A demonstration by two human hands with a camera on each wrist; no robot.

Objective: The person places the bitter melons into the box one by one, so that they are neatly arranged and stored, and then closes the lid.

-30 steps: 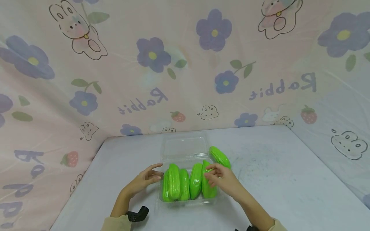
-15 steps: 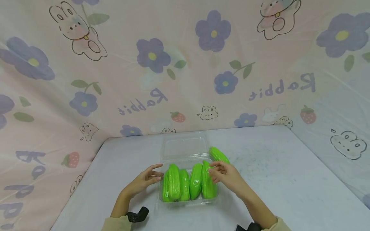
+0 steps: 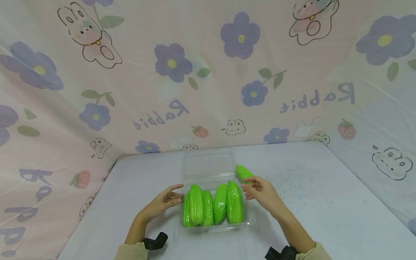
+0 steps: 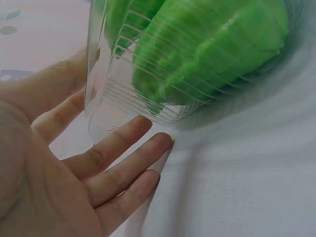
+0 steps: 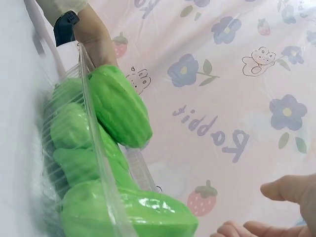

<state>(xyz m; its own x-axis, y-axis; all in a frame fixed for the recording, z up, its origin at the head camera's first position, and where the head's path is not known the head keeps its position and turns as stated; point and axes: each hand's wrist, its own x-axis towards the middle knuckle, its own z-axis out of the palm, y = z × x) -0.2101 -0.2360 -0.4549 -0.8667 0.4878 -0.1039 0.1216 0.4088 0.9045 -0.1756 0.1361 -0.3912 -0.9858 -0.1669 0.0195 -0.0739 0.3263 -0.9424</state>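
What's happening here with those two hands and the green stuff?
A person's left hand is at the left side of a clear plastic clamshell box. The right hand is by the other side, near a loose green cucumber-like vegetable on the white table. Five similar vegetables show inside; the lid is open. Neither hand grips anything.

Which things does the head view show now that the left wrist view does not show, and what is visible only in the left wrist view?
Only the head view shows the right hand, the loose green vegetable beside it and the patterned cloth wall's mirrored "Rabbit" words.

Only the left wrist view plainly shows the palm of the left hand and the fine ridges on the box's side.

Both show the left hand, the clear box, green vegetables inside it and the white table.
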